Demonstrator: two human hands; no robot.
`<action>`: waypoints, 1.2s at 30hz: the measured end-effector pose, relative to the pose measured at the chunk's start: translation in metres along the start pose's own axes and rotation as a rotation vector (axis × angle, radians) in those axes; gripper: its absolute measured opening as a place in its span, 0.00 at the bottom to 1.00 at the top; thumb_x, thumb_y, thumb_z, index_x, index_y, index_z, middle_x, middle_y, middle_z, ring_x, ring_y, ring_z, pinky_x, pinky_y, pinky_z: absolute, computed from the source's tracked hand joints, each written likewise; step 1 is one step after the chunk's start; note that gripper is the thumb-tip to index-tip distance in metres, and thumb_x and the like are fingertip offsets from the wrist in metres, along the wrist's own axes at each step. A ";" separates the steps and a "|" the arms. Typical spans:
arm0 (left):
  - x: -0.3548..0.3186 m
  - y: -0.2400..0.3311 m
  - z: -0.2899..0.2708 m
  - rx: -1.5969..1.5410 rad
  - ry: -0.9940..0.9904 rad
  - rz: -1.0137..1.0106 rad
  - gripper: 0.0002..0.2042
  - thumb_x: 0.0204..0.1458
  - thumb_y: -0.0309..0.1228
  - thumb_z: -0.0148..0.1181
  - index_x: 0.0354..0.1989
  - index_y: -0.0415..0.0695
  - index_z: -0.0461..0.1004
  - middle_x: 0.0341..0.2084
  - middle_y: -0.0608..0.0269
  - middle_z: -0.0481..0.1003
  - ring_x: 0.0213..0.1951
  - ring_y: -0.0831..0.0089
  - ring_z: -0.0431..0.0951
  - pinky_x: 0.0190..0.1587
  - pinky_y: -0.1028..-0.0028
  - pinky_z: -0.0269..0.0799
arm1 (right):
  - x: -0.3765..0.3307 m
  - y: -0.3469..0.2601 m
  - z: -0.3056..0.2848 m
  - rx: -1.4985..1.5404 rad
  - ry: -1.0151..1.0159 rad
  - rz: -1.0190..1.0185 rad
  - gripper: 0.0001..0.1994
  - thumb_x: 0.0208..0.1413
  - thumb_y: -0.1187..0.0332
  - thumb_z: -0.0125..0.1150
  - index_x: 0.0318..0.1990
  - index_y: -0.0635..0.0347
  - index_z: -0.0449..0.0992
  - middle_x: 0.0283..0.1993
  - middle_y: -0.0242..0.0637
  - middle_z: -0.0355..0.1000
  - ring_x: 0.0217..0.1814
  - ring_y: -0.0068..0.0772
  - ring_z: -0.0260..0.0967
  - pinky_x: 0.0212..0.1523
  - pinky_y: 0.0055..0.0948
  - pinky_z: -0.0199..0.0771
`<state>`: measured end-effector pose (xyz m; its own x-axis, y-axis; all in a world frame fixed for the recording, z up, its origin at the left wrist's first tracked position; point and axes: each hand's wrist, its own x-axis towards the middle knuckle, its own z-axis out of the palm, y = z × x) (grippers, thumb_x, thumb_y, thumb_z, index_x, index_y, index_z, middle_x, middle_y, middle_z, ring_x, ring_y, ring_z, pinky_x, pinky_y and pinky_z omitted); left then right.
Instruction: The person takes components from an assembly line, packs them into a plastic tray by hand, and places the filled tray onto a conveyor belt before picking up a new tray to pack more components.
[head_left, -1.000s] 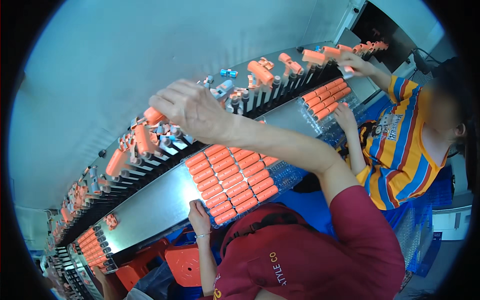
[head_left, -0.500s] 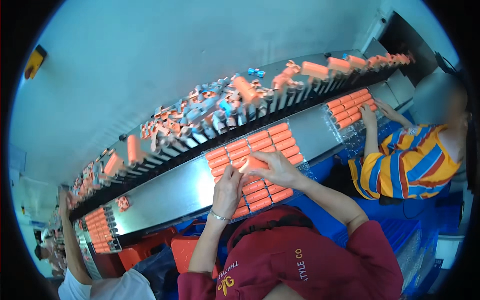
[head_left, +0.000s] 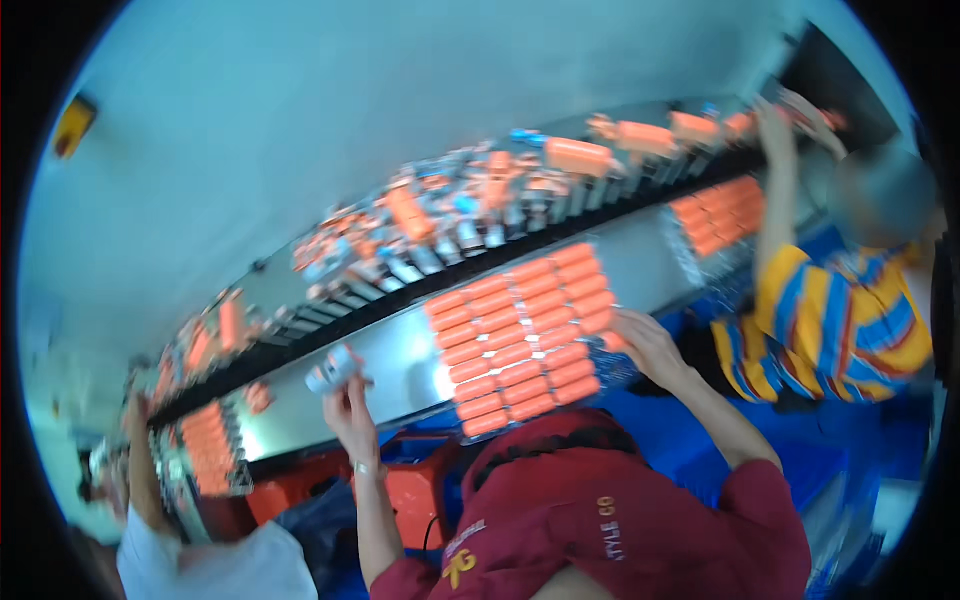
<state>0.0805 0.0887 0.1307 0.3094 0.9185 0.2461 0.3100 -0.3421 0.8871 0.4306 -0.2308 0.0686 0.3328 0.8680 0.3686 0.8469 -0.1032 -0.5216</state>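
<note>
In front of me lies a clear plastic tray (head_left: 482, 432) filled with rows of orange cylinders (head_left: 520, 373). To the left of it, over the metal bench, my left hand (head_left: 352, 420) is closed, its fingertips pinching a small pale grey-and-blue piece (head_left: 333, 369) that motion blurs. My right hand (head_left: 652, 352) is at the tray's right side, fingers bent around an orange cylinder (head_left: 613, 342) of which only a short part shows.
Behind a dark slot along the bench (head_left: 400, 325), loose orange, grey and blue parts (head_left: 420, 205) are heaped. A co-worker in a striped shirt (head_left: 835, 320) reaches forward at right beside another tray (head_left: 718, 215). At left, a white-sleeved person (head_left: 215, 565) sits near a third tray (head_left: 208, 450). Red stool (head_left: 415, 505) below.
My hands have parted from over the tray: the left went left and now has a grey-and-blue piece, the right went to the tray's right side. The striped-shirt co-worker's hands moved up from their tray.
</note>
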 end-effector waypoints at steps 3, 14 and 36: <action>0.051 -0.007 -0.039 -0.133 0.279 0.011 0.12 0.65 0.34 0.54 0.44 0.38 0.79 0.31 0.70 0.75 0.34 0.82 0.69 0.37 0.79 0.64 | -0.026 -0.007 0.022 -0.193 0.002 -0.042 0.18 0.49 0.74 0.63 0.50 0.58 0.78 0.54 0.42 0.70 0.61 0.52 0.64 0.60 0.46 0.67; 0.157 -0.088 -0.115 0.119 0.594 0.208 0.12 0.62 0.33 0.60 0.45 0.37 0.82 0.29 0.65 0.80 0.30 0.84 0.74 0.34 0.78 0.71 | -0.045 -0.045 0.013 -0.116 -0.016 0.158 0.19 0.56 0.81 0.56 0.55 0.59 0.75 0.57 0.47 0.65 0.61 0.54 0.61 0.62 0.47 0.63; 0.101 0.002 -0.033 -0.003 0.004 0.145 0.07 0.65 0.26 0.51 0.42 0.36 0.74 0.37 0.62 0.73 0.32 0.78 0.75 0.36 0.76 0.72 | 0.008 -0.035 0.019 -0.054 0.051 0.219 0.14 0.56 0.79 0.57 0.50 0.63 0.76 0.53 0.47 0.68 0.57 0.52 0.65 0.57 0.42 0.69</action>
<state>0.0824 0.1878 0.1703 0.3474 0.8602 0.3732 0.2599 -0.4708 0.8431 0.3953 -0.2112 0.0750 0.5306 0.7965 0.2898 0.7726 -0.3139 -0.5519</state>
